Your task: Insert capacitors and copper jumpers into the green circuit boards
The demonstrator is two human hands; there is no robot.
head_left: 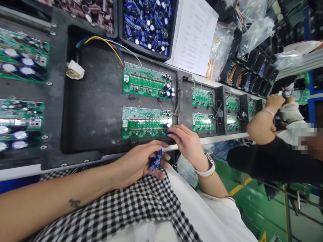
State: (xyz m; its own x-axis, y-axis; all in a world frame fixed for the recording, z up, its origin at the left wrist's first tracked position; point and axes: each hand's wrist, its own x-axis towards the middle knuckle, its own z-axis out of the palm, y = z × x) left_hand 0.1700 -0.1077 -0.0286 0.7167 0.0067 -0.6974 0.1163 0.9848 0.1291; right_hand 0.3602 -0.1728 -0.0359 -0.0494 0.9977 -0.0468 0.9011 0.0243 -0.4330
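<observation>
Blue capacitors (155, 161) sit bunched in my left hand (137, 163), fingers closed around them; my right hand (185, 143) pinches one capacitor (169, 132) against the green circuit board (145, 122).

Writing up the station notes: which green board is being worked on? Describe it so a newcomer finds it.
Start at the big black carrier tray with the coloured wires at its top. It holds two green boards; take the nearer board, by the rail. Unlike the board above, the right hand touches its corner, holding a blue capacitor.
</observation>
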